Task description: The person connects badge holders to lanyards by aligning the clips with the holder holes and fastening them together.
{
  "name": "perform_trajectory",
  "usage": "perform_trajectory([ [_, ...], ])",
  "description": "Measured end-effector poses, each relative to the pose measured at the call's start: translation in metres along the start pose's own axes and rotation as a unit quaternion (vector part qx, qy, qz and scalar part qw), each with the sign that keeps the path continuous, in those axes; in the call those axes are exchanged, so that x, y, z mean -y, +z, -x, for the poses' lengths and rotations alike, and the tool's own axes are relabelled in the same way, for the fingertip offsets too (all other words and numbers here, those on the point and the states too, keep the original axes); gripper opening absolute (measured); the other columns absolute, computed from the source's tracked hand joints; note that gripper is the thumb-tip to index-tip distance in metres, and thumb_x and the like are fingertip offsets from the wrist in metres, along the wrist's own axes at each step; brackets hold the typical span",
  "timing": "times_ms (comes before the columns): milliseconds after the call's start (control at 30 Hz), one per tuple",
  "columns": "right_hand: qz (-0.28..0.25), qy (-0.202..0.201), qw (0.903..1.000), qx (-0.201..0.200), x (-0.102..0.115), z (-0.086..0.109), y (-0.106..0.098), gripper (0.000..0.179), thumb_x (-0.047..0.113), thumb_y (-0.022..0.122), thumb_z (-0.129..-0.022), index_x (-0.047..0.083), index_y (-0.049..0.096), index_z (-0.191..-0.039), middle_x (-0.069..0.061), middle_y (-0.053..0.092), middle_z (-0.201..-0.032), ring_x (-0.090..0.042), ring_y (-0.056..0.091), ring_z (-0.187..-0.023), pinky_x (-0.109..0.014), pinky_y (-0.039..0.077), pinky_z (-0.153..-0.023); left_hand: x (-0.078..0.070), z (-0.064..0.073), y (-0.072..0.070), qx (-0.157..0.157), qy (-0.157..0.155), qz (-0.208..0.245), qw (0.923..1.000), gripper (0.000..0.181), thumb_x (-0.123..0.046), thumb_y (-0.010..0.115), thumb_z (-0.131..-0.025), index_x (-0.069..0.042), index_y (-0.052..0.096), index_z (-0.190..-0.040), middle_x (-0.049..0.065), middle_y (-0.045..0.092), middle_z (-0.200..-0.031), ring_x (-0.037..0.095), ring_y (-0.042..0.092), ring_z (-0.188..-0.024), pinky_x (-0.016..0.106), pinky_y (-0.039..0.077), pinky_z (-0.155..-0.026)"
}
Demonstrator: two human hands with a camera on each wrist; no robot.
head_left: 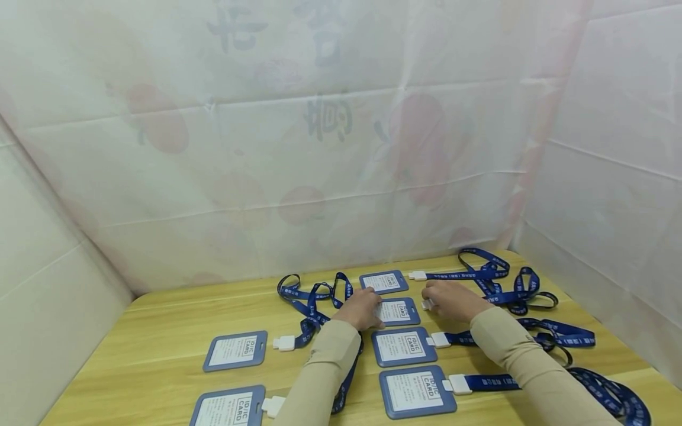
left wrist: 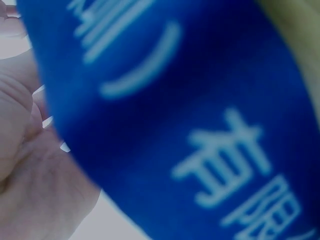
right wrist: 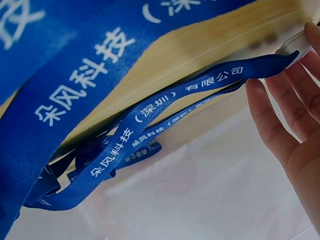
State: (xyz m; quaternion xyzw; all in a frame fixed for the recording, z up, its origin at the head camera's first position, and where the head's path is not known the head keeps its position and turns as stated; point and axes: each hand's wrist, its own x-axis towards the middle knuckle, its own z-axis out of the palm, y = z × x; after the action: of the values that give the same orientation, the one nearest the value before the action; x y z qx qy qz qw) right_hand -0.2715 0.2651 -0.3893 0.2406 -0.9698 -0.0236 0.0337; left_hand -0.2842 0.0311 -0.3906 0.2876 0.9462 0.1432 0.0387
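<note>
Closest on the desk (head_left: 160, 337) are two card holders: the left near holder (head_left: 224, 409), cut off by the lower edge of the head view, and the right near holder (head_left: 418, 391). A white clip (head_left: 274, 406) lies at the left one's slot, though whether they are joined I cannot tell; another clip (head_left: 459, 384) meets the right one's short side. A little farther lie the left back holder (head_left: 235, 351), with a loose clip (head_left: 285, 342) apart from it, and the second right holder (head_left: 404, 347), its clip (head_left: 441, 339) reaching its edge. All lie print side up, slotted end to the right, probably so that each slot faces its strap.

Beyond these, both hands are busy at the third right holder (head_left: 401, 312). The left hand (head_left: 361, 310) bends over its left end, fingers and thumb closed about it, presumably to keep it from sliding; a blue strap (left wrist: 175, 125) fills most of the left wrist view and hides that grip. The right hand (head_left: 453, 299) has its fingertips together on a white clip just right of the slot, seemingly with a narrow gap between. Its strap (right wrist: 155, 106) trails from the fingers.

Farthest, the far holder (head_left: 383, 282) lies just beside its unattached clip (head_left: 418, 276), before a hanging cloth (head_left: 298, 165).
</note>
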Motion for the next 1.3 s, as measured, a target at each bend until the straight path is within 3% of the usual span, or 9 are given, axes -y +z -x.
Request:
perform_trajectory([
  [733, -0.005, -0.025, 0.9996, -0.011, 0.0011, -0.0008, -0.0025, 0.018, 0.001, 0.083, -0.082, 0.003, 0.077, -0.099, -0.004, 0.065, -0.089, -0.017, 0.060, -0.078, -0.038, 0.058, -0.080, -0.0014, -0.0014, -0.0014, 0.006, -0.003, -0.006, 1.0000, 0.048, -0.026, 0.088, -0.081, -0.008, 0.073, -0.123, 0.005, 0.065, -0.115, 0.024, 0.058, -0.110, 0.032, 0.051, -0.094],
  [1300, -0.030, -0.032, 0.9990, 0.008, 0.0067, -0.0014, -0.0093, 0.019, -0.001, 0.081, -0.082, 0.001, 0.077, -0.101, -0.008, 0.070, -0.093, -0.021, 0.065, -0.085, -0.039, 0.058, -0.082, -0.0021, -0.0015, -0.0016, 0.000, 0.001, 0.001, 1.0000, 0.047, -0.024, 0.089, -0.080, -0.006, 0.074, -0.120, 0.005, 0.065, -0.106, 0.019, 0.060, -0.098, 0.029, 0.053, -0.087],
])
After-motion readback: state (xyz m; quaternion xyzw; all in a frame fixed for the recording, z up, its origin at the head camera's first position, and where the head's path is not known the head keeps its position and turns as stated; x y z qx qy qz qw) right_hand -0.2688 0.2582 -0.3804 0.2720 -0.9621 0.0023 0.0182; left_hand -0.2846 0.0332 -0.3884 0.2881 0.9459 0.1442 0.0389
